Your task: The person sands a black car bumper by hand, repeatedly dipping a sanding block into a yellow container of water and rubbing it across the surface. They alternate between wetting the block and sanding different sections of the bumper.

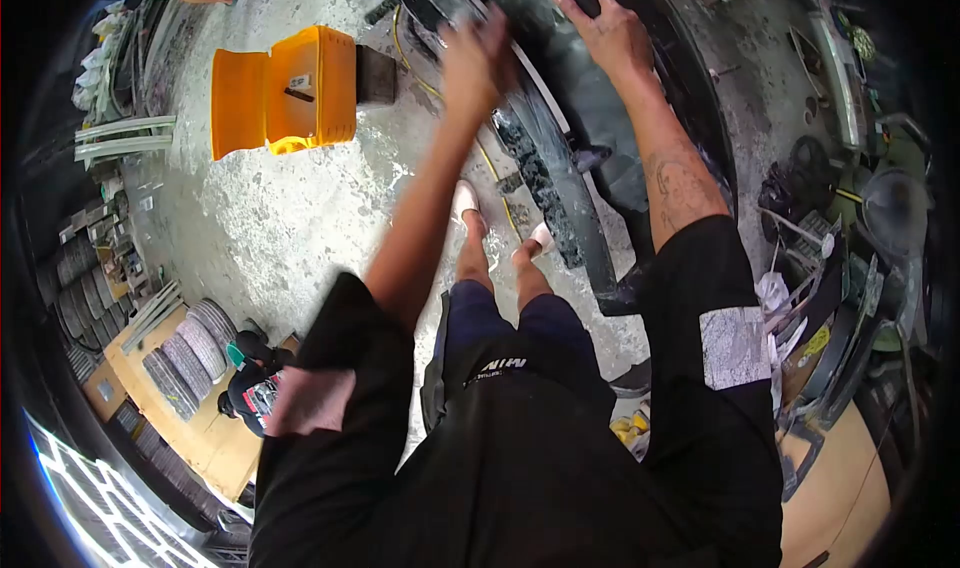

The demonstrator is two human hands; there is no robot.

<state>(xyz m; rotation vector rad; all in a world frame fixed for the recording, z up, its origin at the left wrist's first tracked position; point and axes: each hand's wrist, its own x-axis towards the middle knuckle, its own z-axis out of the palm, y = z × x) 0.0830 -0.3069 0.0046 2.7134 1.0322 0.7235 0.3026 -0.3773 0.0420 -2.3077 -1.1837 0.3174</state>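
Observation:
A large dark car bumper (588, 230) with dull grey, dusty patches stretches from the top of the view down past my feet. My left hand (478, 60) is over its left edge, smeared by motion; its fingers and anything in them cannot be made out. On the bumper's dark upper surface rests my right hand (612, 36), thumb and forefinger spread apart, the other fingers partly hidden. No object shows in the right hand.
An orange plastic seat (312, 88) with a small dark tool on it stands to the left. A yellow hose (484, 156) runs along the floor by my feet. Tyres (188, 353) and a crouching person (250, 383) are at lower left. Assorted parts crowd the right side.

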